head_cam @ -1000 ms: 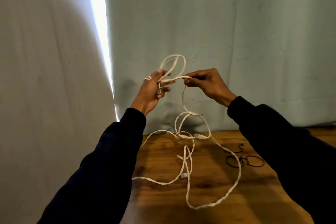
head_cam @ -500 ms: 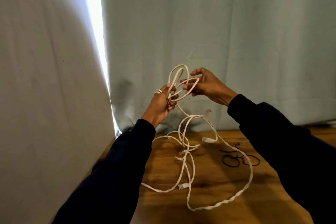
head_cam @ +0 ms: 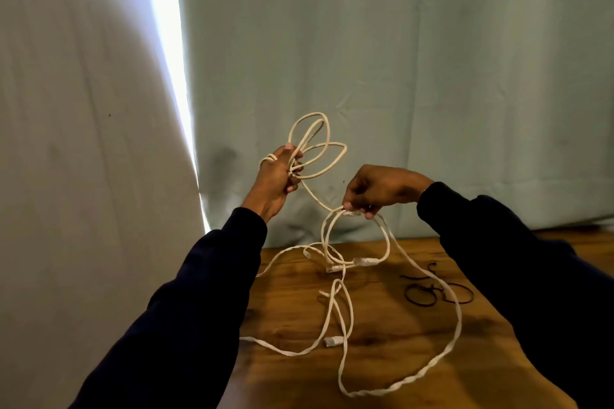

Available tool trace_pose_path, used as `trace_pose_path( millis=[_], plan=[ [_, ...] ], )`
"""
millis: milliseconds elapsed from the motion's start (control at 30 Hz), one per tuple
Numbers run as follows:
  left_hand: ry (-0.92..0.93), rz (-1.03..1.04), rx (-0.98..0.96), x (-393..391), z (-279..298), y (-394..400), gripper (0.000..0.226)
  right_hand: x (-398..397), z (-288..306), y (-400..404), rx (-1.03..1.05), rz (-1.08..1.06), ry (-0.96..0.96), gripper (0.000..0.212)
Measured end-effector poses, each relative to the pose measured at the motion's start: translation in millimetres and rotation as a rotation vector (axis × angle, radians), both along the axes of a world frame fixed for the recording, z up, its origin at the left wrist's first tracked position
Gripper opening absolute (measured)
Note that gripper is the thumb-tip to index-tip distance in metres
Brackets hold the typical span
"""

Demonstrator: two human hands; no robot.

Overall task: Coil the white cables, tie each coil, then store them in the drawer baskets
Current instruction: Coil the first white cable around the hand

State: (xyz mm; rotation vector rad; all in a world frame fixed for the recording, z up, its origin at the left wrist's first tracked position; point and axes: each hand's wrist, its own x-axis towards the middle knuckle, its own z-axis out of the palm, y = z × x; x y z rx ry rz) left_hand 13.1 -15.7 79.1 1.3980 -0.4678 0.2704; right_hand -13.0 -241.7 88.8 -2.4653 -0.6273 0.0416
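Nearest the camera, a long white cable [head_cam: 455, 335] with a flat, slightly twisted jacket lies in a wide loose bend on the brown wooden table [head_cam: 382, 372]. It curls near the front edge and runs up the right side toward the hands. Thinner white cables [head_cam: 335, 312] lie tangled left of it, one ending in a small white rectangular plug [head_cam: 333, 341] on the wood. Further back more plugs show in a knot of crossing strands [head_cam: 342, 262], directly below the right fingers. Off to the right of that tangle, thin black elastic loops [head_cam: 432, 295] lie flat on the table, apart from both hands; the long cable passes over them.

Dark sleeves [head_cam: 186, 309] reach forward from both lower corners. The right hand [head_cam: 382, 189] is held low with its knuckles up, and its fingertips pinch several white strands together; those strands hang from the fingers down to the tabletop. One strand rises from that pinch up and left to the left hand [head_cam: 277, 179], which is higher. Its fingers are curled round a gathered bunch of the cable. Three narrow oval loops [head_cam: 315, 146] stand out above and to the right of those fingers, and a small turn shows behind the knuckles.

Beyond the hands hangs a pale green curtain [head_cam: 432, 76], with a bright slit of daylight [head_cam: 166, 43] at its left edge.
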Motion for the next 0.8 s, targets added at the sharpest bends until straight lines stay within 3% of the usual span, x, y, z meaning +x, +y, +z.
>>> trace_pose_path(
  millis=[200, 367, 533, 667, 800],
  plan=[
    [0.008, 0.166, -0.055, 8.4, -4.4, 11.8, 0.035, -2.1, -4.4, -4.9, 0.007, 0.072, -0.273, 0.014],
    [-0.028, 0.336, -0.083, 12.7, -0.6, 11.8, 0.037, -5.7, -15.0, -4.0, 0.024, 0.150, -0.389, 0.016],
    [-0.039, 0.241, -0.120, 10.5, 5.9, 7.6, 0.034, 1.7, -37.9, 4.7, -0.039, 0.116, -0.413, 0.019],
    [-0.040, 0.162, -0.110, 8.3, 7.6, 4.2, 0.034, 5.8, -45.8, 11.8, 0.137, 0.012, -0.272, 0.045],
    [-0.052, 0.078, -0.006, 5.4, 9.3, 8.8, 0.042, -6.2, -39.4, 18.9, 0.606, -0.016, -0.045, 0.061]
  ],
)
